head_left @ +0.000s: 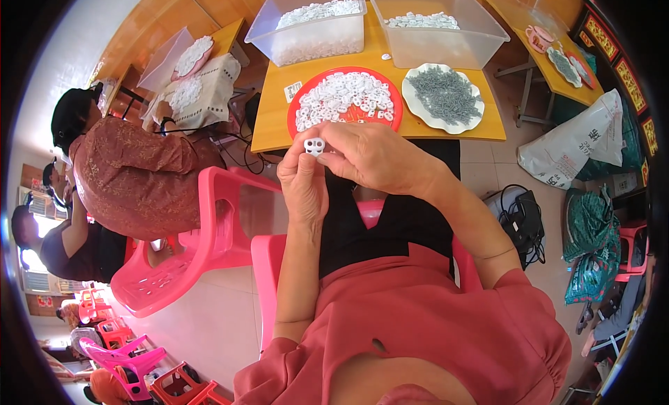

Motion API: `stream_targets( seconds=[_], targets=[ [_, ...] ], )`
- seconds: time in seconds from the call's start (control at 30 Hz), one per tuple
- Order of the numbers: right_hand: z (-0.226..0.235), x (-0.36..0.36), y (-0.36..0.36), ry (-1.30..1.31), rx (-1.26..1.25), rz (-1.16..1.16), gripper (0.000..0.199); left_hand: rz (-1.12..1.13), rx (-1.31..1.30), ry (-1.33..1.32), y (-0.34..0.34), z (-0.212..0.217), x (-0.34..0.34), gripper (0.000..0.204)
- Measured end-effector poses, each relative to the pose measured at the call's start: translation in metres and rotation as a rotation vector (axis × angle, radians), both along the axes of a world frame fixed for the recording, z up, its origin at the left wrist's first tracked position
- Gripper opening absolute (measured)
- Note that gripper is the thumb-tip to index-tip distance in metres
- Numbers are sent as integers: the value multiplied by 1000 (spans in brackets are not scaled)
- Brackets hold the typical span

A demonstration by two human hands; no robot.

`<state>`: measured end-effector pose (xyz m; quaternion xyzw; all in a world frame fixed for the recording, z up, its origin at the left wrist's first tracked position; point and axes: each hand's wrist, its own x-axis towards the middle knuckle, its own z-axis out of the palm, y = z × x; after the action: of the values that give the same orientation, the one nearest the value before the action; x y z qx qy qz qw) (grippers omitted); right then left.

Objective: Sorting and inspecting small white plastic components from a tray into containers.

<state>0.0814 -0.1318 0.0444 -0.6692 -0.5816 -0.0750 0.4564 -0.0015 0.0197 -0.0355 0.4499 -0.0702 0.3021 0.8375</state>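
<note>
Above my lap, in front of the table's near edge, both hands meet at a small white plastic piece with several holes. My left hand pinches it from below between thumb and fingers. From the right, my right hand closes in with thumb and bent fingers at the piece's edge; its fingertips are partly hidden. Just beyond lies a red round tray heaped with white plastic pieces of similar look. Beside it, a white scalloped plate bears a pile of small thin grey parts.
Two clear plastic bins with white pieces stand at the back of the yellow table. To my left are a pink chair and a seated person. At right lie a white sack and a dark bag with cables.
</note>
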Motion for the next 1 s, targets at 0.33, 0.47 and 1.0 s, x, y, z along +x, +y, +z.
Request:
stream_targets(
  seconds=[0.33,0.47,1.0],
  targets=[
    [-22,2,7,-303,162,-226,19,-19,-147,7,-44,22,0,51],
    [-24,-2,9,-291,185,-255,17,60,-189,78,-60,38,-7,46],
    [-41,-3,21,-159,66,-270,23,103,-339,170,-53,28,-2,43]
  ],
)
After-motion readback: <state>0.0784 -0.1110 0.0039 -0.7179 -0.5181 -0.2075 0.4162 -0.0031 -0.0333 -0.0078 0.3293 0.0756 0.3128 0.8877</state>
